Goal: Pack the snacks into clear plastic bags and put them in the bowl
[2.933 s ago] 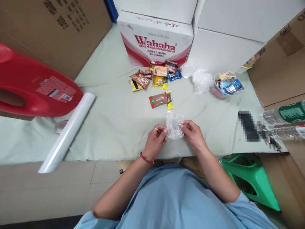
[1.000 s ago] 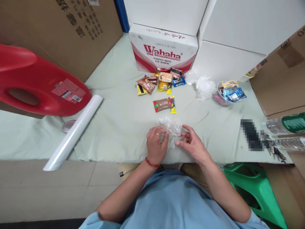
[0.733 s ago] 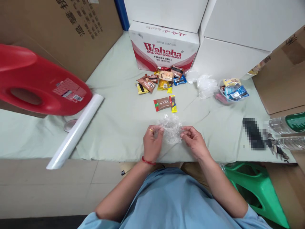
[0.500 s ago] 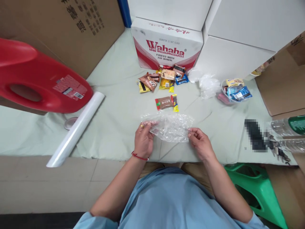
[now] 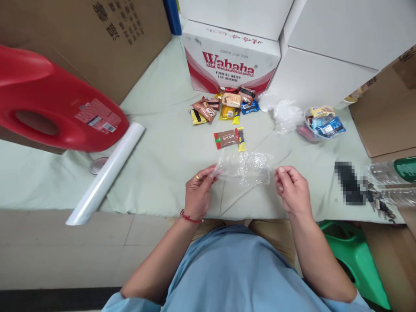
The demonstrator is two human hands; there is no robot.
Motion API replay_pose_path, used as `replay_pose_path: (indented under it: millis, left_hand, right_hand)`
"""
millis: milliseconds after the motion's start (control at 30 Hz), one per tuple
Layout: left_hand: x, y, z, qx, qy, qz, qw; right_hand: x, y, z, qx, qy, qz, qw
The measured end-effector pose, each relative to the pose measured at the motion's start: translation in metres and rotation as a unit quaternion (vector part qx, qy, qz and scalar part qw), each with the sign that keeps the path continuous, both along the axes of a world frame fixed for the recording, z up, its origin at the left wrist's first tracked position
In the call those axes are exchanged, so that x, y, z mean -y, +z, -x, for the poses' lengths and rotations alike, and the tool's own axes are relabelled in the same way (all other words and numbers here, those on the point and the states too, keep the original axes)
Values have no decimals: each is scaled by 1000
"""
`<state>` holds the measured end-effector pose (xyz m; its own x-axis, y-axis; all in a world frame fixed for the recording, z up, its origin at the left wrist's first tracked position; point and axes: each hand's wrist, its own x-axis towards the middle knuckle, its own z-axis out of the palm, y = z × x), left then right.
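Note:
A crinkled clear plastic bag [image 5: 245, 167] is stretched between my hands, just above the pale green cloth. My left hand [image 5: 199, 195] has its left end pinched between thumb and fingers. At the opposite end, my right hand [image 5: 294, 190] is closed in a pinch at the bag's edge; the film is so clear there that the exact grip is hard to see. Just beyond the bag lie a brown snack packet [image 5: 226, 138] with red and green ends and a slim yellow-and-dark packet [image 5: 241, 139], side by side.
Several wrapped snacks [image 5: 231, 100] are heaped before a Wahaha carton [image 5: 230, 56]. Crumpled clear plastic [image 5: 286, 116] and a bowl [image 5: 307, 118] of snacks stand right of them. A white roll [image 5: 107, 173] and red jug [image 5: 68, 95] are at left; keys [image 5: 383, 206] and bottles [image 5: 385, 173] at right.
My right hand has moved right and turned more upright. The bag has shifted right, with its left end now at my left fingertips. The view has shifted slightly.

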<state>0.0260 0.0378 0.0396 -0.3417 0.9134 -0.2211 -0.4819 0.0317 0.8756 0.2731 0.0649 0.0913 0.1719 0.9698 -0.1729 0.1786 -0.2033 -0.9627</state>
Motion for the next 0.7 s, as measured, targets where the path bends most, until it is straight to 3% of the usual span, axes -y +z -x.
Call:
replay_pose_path:
  millis: [133,267,367,433,533,700]
  left_hand:
    - [14,11,0,-119,-76,-72,987]
    - [26,21,5,-247,-159,-145,945]
    - [33,18,11,-285,-201,-159,924]
    - [36,12,13,-242,-213,-121,939]
    - [33,9,11,-177,-180,-40,967]
    - [12,23,-7,-315,-162,-3,935]
  right_hand:
    - [-19,14,40,-108,63,127,984]
    - [-35,8,62,-71,147,173,971]
    - [-34,1,64,-34,212,120,969]
    - [-31,-3,63,-45,221,79,971]
    - [-26,-6,62,-25,215,31,976]
    - [-24,-2,68,9,250,-15,968]
